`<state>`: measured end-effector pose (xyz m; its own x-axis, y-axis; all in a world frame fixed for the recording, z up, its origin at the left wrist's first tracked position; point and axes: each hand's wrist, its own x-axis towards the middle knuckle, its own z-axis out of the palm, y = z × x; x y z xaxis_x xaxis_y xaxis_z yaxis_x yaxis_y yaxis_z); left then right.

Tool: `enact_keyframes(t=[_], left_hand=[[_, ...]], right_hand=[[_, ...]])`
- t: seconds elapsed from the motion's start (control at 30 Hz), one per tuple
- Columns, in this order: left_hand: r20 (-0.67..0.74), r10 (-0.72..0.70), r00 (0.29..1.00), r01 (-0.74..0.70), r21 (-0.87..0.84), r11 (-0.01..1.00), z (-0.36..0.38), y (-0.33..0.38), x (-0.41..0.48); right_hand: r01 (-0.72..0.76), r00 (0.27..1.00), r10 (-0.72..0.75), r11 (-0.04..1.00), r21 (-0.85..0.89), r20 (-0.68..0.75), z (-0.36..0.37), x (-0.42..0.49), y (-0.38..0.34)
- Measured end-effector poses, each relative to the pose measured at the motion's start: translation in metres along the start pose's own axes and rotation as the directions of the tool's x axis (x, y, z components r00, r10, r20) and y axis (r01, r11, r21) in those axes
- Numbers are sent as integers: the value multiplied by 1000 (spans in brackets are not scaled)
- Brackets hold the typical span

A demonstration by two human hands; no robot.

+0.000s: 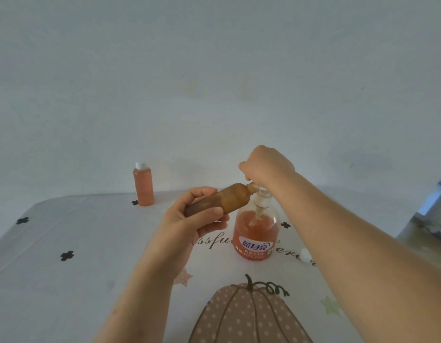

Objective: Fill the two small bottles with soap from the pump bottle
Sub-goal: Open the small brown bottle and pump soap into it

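At center frame, our left hand (192, 219) wraps the tilted amber bottle (222, 200), its mouth at the spout to catch soap. Our right hand (266, 167) curls over the pump bottle (255, 233), pressing its head. 1 filled small bottle (143, 185) waits upper left.

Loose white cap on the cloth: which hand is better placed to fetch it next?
Probably the right hand, now on the pump head: the cap lies by its forearm, and the left hand grips the brown bottle.

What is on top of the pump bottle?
The right hand curls over the top of the pump bottle, hiding its head; only a white collar shows. The left hand holds the small brown bottle tilted beside it.
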<state>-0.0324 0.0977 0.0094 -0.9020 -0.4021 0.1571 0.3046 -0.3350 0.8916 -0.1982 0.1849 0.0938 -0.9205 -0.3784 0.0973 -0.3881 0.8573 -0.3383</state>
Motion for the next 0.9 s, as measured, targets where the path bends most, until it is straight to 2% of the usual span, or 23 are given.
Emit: enact_keyframes(t=[0.2, 0.47, 0.6, 0.9], left_hand=[[1, 18, 1000, -18, -21, 1000, 2, 3, -1], [-7, 7, 1000, -7, 28, 1000, 2, 5, -2], [-23, 9, 1000, -8, 61, 998, 0, 6, -1], [-35, -20, 999, 22, 61, 998, 1, 5, -1]], right_hand=[[57, 996, -61, 996, -67, -57, -8, -2, -1], [48, 997, -49, 999, -14, -67, -4, -1, -1], [13, 1000, -14, 1000, -10, -25, 3, 2, 1], [12, 1000, -11, 999, 38, -13, 7, 1, 3]])
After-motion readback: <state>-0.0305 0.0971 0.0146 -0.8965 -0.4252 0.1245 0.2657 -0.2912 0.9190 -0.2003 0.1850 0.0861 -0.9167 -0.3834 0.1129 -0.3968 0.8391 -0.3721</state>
